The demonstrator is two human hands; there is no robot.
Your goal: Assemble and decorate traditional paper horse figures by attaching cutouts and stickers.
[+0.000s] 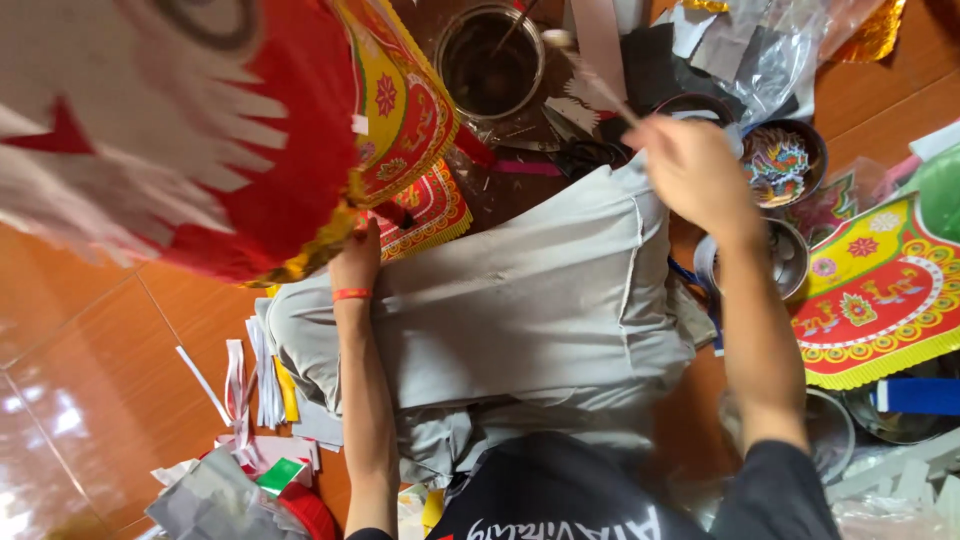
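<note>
My left hand (356, 257), with an orange band at the wrist, grips the lower edge of a large red paper piece (300, 150) fringed in white, edged in gold and faced with a yellow-and-red ornate panel (400, 105). That piece fills the upper left. My right hand (692, 170) is closed on a thin stick (600, 88) that points toward a round glass jar of dark liquid (490, 62). Both arms reach out over my grey-trousered lap (520, 290).
A small bowl with colourful paper pieces (782, 160) and a metal bowl (785, 258) sit by my right wrist. A yellow-and-red decorated sheet (880, 300) lies at right. White paper strips (250, 385) and scraps litter the orange tiled floor (90, 350) at lower left.
</note>
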